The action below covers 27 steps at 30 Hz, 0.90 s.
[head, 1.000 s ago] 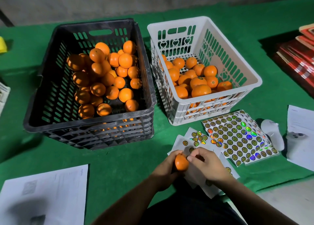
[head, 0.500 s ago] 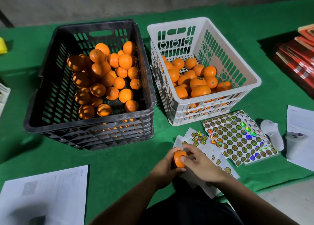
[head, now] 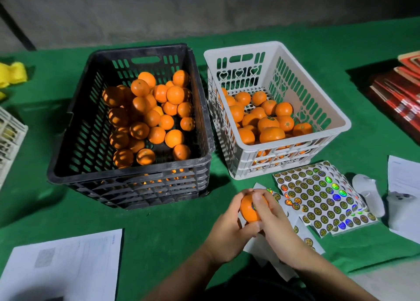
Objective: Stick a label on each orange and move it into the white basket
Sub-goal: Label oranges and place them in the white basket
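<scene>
— Where is the orange (head: 248, 209) being held?

— It is gripped between both hands above the tabletop (head: 159, 228); the left hand (head: 227, 234) is curled round its near side, and the right hand (head: 270, 216) fingers (head: 258, 197) are pressed onto a label (head: 253, 206) on its skin.

— And what is seen past the fingers?

— The white basket (head: 334, 116) is found beyond them, the black crate (head: 127, 175) to their left, label sheets (head: 322, 196) just to their right.
</scene>
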Tool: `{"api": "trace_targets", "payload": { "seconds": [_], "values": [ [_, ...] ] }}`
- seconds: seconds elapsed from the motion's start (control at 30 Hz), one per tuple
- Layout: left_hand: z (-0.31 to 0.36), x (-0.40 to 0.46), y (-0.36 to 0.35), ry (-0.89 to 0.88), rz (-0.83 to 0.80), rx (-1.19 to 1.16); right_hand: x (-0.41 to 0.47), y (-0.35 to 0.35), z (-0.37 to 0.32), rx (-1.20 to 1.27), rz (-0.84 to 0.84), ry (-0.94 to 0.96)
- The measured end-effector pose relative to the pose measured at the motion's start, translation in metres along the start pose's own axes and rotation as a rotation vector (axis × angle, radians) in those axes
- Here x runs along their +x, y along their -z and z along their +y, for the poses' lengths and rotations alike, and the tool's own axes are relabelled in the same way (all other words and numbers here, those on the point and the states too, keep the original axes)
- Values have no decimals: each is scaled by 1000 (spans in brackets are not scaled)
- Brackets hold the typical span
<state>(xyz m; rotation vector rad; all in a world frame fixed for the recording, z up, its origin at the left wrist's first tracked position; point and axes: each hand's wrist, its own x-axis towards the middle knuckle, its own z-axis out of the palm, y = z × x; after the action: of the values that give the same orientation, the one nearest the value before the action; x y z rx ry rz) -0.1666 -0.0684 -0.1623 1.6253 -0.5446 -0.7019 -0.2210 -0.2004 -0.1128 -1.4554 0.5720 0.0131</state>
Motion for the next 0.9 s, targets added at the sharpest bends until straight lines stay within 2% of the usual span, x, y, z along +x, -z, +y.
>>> {"api": "trace_targets", "payload": {
  "seconds": [0.17, 0.3, 0.4, 0.43, 0.5, 0.53, 0.6, 0.7, 0.77, 0.9],
  "values": [
    [52, 5, 10, -42, 81, -108, 13, -5, -55, -161, -33, 244],
    [107, 6, 60, -193, 218, 154, 48, -3, -113, -349, -103, 444],
    [134, 10, 116, -336, 356, 450, 96, 6, -146, -475, 65, 528],
    [139, 15, 135, -336, 403, 571, 115, 9, -152, -558, 145, 532],
    [141, 27, 171, -224, 448, 693, 147, 10, -153, -835, 300, 467],
    [139, 34, 186, -126, 430, 716, 157, 4, -150, -950, 348, 411],
    [133, 49, 211, 107, 312, 841, 167, -14, -139, -1054, 324, 376],
    [128, 85, 225, 423, -57, 1106, 173, -36, -117, -1268, 219, 408],
    [124, 117, 220, 510, -258, 1214, 174, -38, -114, -1367, 255, 452],
    [109, 161, 206, 621, -294, 1254, 171, -34, -115, -1424, 275, 511]
  ]
}}
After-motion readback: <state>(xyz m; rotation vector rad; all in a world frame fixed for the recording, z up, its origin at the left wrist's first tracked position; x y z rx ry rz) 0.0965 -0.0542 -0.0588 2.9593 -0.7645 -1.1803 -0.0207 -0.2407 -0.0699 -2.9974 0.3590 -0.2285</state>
